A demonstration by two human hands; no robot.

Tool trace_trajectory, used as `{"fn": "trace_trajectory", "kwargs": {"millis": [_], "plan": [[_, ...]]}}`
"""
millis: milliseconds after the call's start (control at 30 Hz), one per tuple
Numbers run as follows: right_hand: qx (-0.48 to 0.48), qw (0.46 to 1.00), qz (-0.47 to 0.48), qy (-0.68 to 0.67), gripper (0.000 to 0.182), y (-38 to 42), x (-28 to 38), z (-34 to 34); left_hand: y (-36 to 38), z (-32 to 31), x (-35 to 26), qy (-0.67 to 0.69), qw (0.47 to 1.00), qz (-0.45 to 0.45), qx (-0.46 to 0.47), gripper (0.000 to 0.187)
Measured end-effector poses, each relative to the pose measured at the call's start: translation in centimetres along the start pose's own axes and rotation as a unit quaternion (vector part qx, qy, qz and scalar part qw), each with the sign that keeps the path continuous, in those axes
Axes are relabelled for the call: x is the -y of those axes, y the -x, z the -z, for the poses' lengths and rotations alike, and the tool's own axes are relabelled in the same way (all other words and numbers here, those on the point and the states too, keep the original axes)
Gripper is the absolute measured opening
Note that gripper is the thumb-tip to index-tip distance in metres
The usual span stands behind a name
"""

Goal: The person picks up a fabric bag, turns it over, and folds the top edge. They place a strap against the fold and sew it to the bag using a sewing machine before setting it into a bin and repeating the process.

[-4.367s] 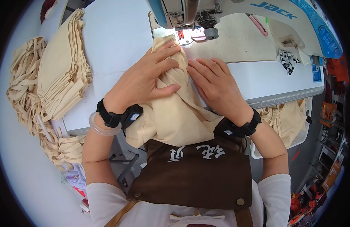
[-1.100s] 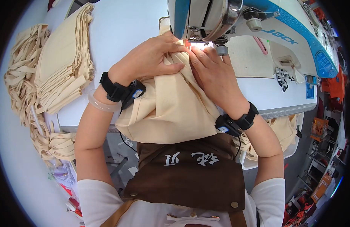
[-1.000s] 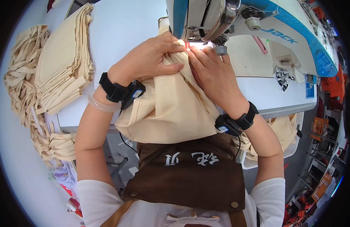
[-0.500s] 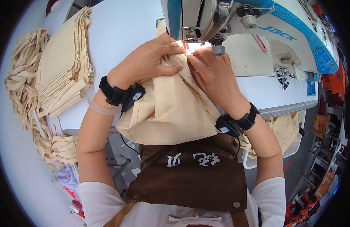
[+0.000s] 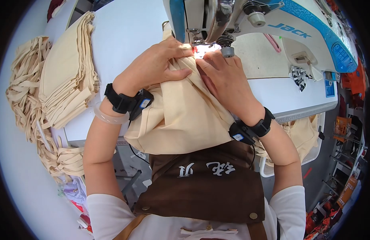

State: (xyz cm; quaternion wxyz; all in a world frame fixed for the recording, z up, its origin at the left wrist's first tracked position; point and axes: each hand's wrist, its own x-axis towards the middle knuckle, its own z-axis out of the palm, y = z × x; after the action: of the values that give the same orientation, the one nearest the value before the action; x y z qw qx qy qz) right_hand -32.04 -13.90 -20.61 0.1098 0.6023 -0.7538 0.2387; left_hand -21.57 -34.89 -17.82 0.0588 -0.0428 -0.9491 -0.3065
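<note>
A cream fabric piece point(image 5: 181, 116), bunched and folded, runs from my lap up to the lit needle area of a white and blue sewing machine point(image 5: 301, 30). My left hand point(image 5: 163, 60) grips the fabric's upper left part, thumb pressed down on the folds and fingertips close to the presser foot. On the right side, my right hand point(image 5: 223, 76) lies along the fabric edge with its fingers curled by the needle area; its fingertips are partly hidden under the machine head. Whether the needle is in the cloth I cannot make out.
At the left lies a stack of cream fabric panels point(image 5: 69, 68), with a heap of cream straps point(image 5: 27, 88) beside it. A white bin point(image 5: 269, 171) holding more cream cloth stands below the table's right edge. Pink-handled tweezers point(image 5: 273, 43) and a crumpled wrapper point(image 5: 299, 78) rest by the machine.
The view has shifted slightly. Both hands and the fabric keep nearly the same place at the needle area.
</note>
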Motion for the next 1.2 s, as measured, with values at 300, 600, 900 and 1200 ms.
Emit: {"fn": "trace_trajectory", "kwargs": {"millis": [300,600,900,1200], "plan": [[0.009,1.0,-0.003,0.003,0.024,0.01,-0.01,-0.01,-0.29,0.12,0.17,0.018,1.0,0.015,0.01,0.048],[0.007,1.0,-0.006,-0.006,0.023,-0.02,-0.2,-0.21,-0.39,-0.02,0.49,0.043,0.999,0.022,-0.008,0.05],[0.015,1.0,-0.008,-0.004,0.025,-0.03,-0.17,-0.07,-0.42,-0.03,0.56,0.047,0.999,0.015,-0.01,0.049],[0.011,1.0,-0.003,0.001,0.028,-0.03,-0.17,0.01,-0.48,0.23,0.36,0.041,0.999,0.031,0.004,0.047]]}}
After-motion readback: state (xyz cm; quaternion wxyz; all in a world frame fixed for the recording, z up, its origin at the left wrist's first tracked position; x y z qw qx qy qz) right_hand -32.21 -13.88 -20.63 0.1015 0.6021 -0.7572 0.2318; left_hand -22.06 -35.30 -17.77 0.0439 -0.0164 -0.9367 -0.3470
